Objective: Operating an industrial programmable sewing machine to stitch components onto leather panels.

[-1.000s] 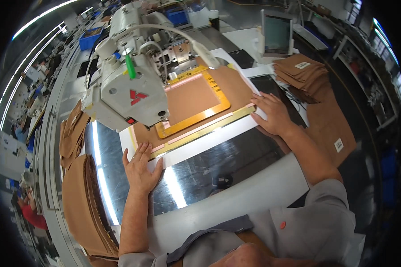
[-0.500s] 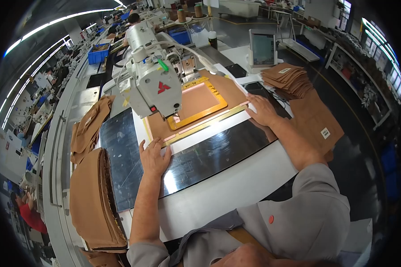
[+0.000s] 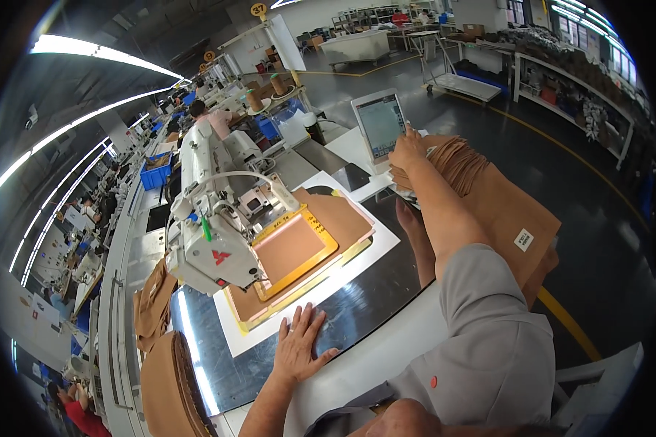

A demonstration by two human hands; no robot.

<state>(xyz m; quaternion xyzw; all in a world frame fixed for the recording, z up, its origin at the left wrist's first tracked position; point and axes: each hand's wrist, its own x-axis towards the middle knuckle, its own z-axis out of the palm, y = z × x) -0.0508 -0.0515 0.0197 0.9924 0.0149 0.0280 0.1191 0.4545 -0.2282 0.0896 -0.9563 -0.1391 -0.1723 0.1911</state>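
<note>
L hand (image 3: 299, 349) open, flat on glossy dk worktop (image 3: 368, 307); R hand (image 3: 408, 151) by screen (image 3: 380, 125), grip unclear; yellow-lined grey flr (image 3: 598, 269) beyond.

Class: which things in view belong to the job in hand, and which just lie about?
Apparently in use:
machine head
yellow frame
brown panel
screen near the right hand
worktop under the left hand

Probably lying about:
blue bin
dark cylinder
distant trolley

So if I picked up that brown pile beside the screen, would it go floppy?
The brown pile would probably sag, since its thin layers look bent and wavy. It might slide apart too, because those layers are stacked unevenly.
</note>
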